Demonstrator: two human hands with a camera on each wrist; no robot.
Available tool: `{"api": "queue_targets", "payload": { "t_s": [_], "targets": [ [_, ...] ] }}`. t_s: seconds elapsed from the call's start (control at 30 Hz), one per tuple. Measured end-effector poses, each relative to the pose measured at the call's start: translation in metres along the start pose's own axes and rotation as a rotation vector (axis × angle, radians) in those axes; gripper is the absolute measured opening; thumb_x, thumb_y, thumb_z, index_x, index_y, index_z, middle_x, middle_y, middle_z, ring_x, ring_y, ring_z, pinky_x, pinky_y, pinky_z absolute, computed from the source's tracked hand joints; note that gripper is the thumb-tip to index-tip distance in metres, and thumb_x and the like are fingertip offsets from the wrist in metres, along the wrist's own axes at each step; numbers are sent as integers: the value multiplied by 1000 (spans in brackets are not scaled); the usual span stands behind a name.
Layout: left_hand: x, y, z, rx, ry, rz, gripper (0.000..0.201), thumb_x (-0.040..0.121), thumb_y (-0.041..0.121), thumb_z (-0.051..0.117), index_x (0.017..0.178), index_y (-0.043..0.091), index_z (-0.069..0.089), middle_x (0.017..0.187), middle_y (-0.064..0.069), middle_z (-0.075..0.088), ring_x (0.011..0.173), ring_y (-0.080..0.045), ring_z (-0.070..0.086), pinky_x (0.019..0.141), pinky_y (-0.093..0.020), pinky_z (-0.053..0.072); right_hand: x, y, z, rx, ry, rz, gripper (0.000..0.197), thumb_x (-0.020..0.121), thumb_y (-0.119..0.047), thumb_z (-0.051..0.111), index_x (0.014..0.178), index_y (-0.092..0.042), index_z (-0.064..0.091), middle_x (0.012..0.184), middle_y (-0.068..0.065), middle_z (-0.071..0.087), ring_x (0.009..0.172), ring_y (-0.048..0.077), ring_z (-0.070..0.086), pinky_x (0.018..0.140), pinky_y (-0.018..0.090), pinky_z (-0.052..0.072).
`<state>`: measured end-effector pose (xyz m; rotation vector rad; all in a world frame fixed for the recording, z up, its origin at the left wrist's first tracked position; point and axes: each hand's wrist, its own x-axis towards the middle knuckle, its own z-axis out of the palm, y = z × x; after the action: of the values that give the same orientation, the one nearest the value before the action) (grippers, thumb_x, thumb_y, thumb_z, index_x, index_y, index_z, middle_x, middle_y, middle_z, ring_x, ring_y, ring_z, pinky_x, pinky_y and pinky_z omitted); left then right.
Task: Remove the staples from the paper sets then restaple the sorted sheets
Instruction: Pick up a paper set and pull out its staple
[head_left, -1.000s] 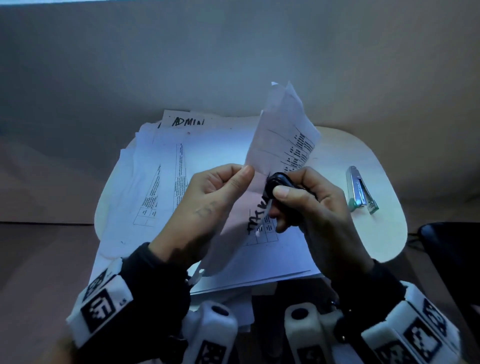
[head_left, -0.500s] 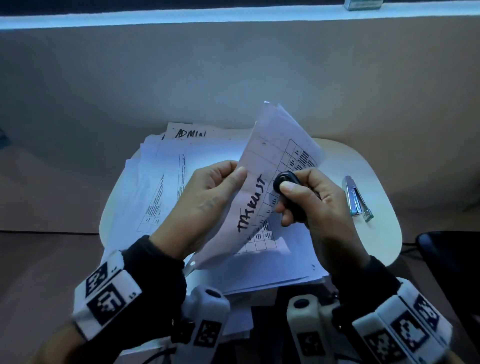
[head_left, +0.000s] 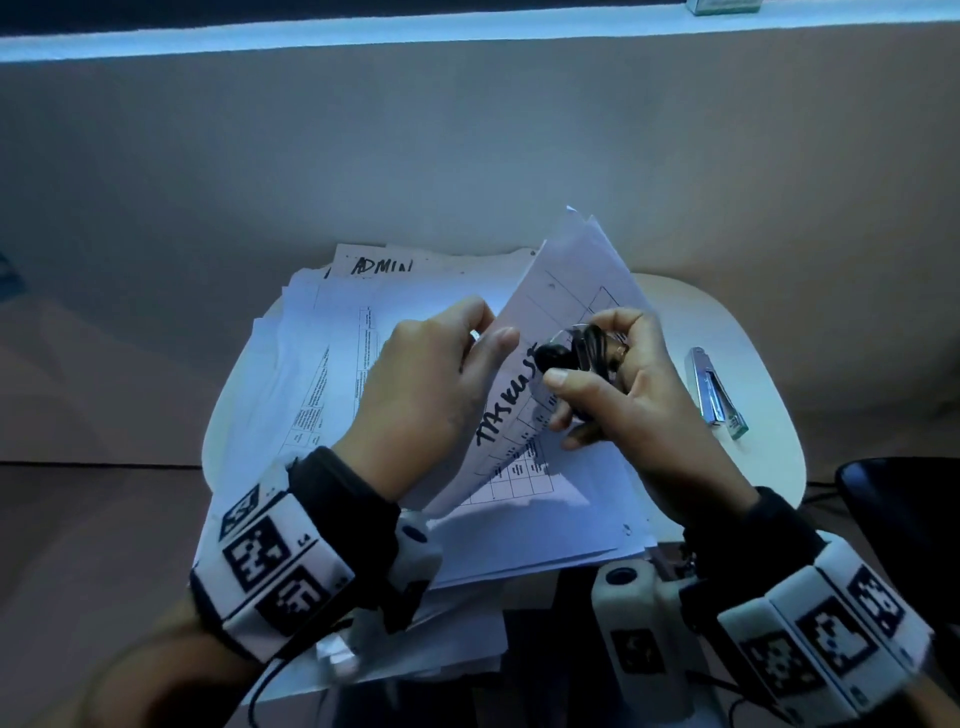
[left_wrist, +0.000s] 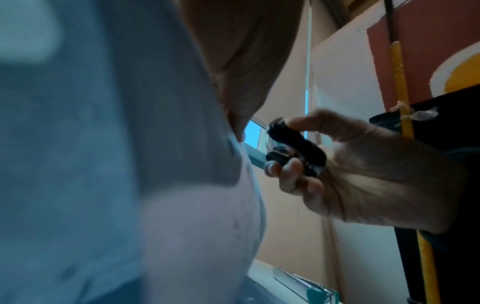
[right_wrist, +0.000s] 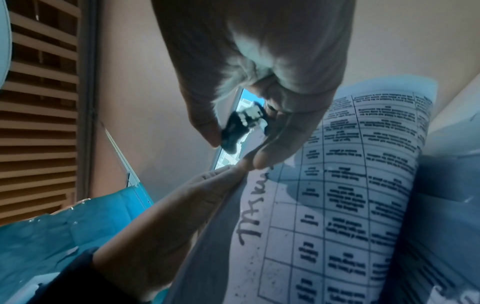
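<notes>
Between the two hands, a paper set (head_left: 545, 374) marked with handwritten letters stands lifted off the pile, tilted up on edge. The left hand (head_left: 421, 400) pinches its near edge, thumb on the written face and fingers curled behind. The right hand (head_left: 623, 395) grips a black staple remover (head_left: 571, 353), thumb on one side and fingers on the other, its claws open just beside the sheet's edge close to the left thumb. The staple itself is too small to make out.

The likeliest trouble, I judge, is tearing: the sheets are held in the air with only one pinch bracing them, so a hard pull with the remover could rip the corner instead of drawing the staple. The claws also work right beside the left thumb and could nip it if they slip. A freed staple could drop into the loose papers (head_left: 363, 364) lying under both hands and be lost.

Room is tight. The small round table (head_left: 753, 364) is mostly covered by that pile, which overhangs the near edge below the wrists, so a nudge from a sleeve could send sheets off. The only bare patch lies beyond the right hand, where the stapler (head_left: 714, 389) rests well apart from the lifted set, near the far rim.
</notes>
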<state>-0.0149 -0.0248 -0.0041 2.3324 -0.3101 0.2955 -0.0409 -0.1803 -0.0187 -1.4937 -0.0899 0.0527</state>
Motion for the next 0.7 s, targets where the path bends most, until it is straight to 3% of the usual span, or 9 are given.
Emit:
{"api": "queue_targets", "payload": {
  "t_s": [0.1, 0.2, 0.3, 0.37, 0.47, 0.53, 0.63, 0.7],
  "targets": [
    [1, 1, -2, 213, -1, -20, 32, 91, 47, 46, 77, 18, 47, 62, -4, 54, 67, -32, 52, 58, -35, 41, 2, -1, -7, 21, -55, 65, 38, 88, -4, 57, 106, -33, 41, 81, 1, 51, 52, 5, 51, 46, 20, 46],
    [3, 3, -3, 194, -17, -27, 34, 92, 47, 45, 74, 17, 43, 59, -3, 50, 67, -33, 50, 57, -35, 37, 1, 1, -9, -49, -80, 67, 34, 85, -8, 61, 102, -30, 42, 76, -6, 49, 51, 0, 45, 45, 15, 38],
    [4, 4, -2, 114, -34, -20, 35, 92, 44, 48, 73, 15, 46, 56, -4, 51, 63, -33, 49, 58, -38, 42, -2, 5, 1, -242, -56, -37, 34, 80, -24, 69, 102, -26, 42, 76, -15, 53, 68, -2, 51, 66, 18, 47],
    [4, 7, -1, 68, -7, -4, 33, 89, 43, 53, 73, 14, 49, 52, -3, 51, 54, -27, 46, 55, -36, 41, -7, 7, 12, -281, -42, -69, 36, 80, -27, 69, 103, -23, 41, 80, -13, 54, 75, 3, 52, 78, 24, 46],
    [4, 7, -2, -71, -38, -74, 29, 81, 40, 66, 73, 13, 57, 49, -3, 56, 42, -12, 43, 49, -29, 38, -13, 10, 27, -252, -15, -65, 37, 83, -20, 68, 103, -22, 37, 84, -1, 60, 72, 7, 56, 72, 24, 46],
    [2, 3, -8, -238, -149, -183, 27, 75, 34, 74, 75, 8, 65, 59, -9, 65, 49, -8, 51, 53, -23, 41, -13, 13, 31, -237, 14, -55, 37, 82, -17, 69, 100, -23, 37, 81, -4, 60, 69, 3, 56, 69, 20, 46],
    [-5, -5, -20, -509, -303, -326, 22, 78, 17, 72, 86, -2, 67, 82, -23, 69, 70, -23, 61, 69, -35, 47, -13, 16, 28, -198, 67, -27, 44, 76, -17, 75, 99, -20, 38, 85, -6, 61, 76, 5, 61, 73, 22, 50],
    [-8, -9, -23, -526, -300, -331, 20, 82, 17, 68, 88, -2, 67, 84, -23, 69, 71, -22, 61, 70, -37, 48, -16, 17, 26, -200, 79, -11, 46, 72, -17, 78, 99, -19, 41, 90, -5, 65, 79, 3, 64, 71, 16, 51]
  ]
}}
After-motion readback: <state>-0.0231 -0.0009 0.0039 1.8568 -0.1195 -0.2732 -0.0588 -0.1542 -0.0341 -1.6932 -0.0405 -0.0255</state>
